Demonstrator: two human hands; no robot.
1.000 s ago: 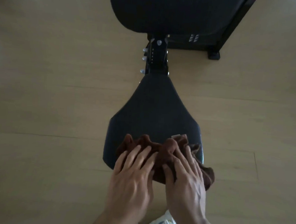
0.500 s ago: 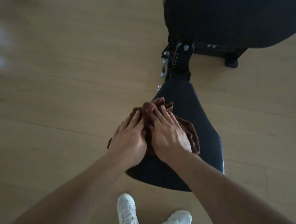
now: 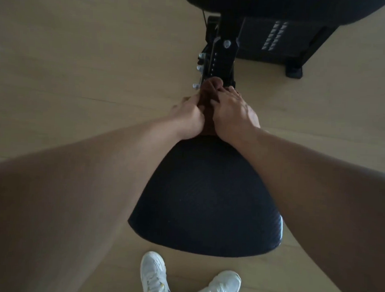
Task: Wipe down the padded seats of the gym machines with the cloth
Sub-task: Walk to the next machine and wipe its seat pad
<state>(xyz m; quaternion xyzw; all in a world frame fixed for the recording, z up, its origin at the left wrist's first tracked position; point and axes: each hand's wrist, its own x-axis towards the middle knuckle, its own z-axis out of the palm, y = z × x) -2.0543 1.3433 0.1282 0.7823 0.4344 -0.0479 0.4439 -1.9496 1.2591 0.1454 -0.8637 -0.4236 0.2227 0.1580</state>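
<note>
Hands (image 3: 213,115) pressing bunched brown cloth (image 3: 209,91), narrow end of textured black seat (image 3: 206,195)

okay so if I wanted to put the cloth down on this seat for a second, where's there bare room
The wide near half of the seat is bare, from the wrists back to the rounded edge above the white shoes. The narrow far end is crowded: the left hand and right hand press the brown cloth against the adjustment post.
</note>
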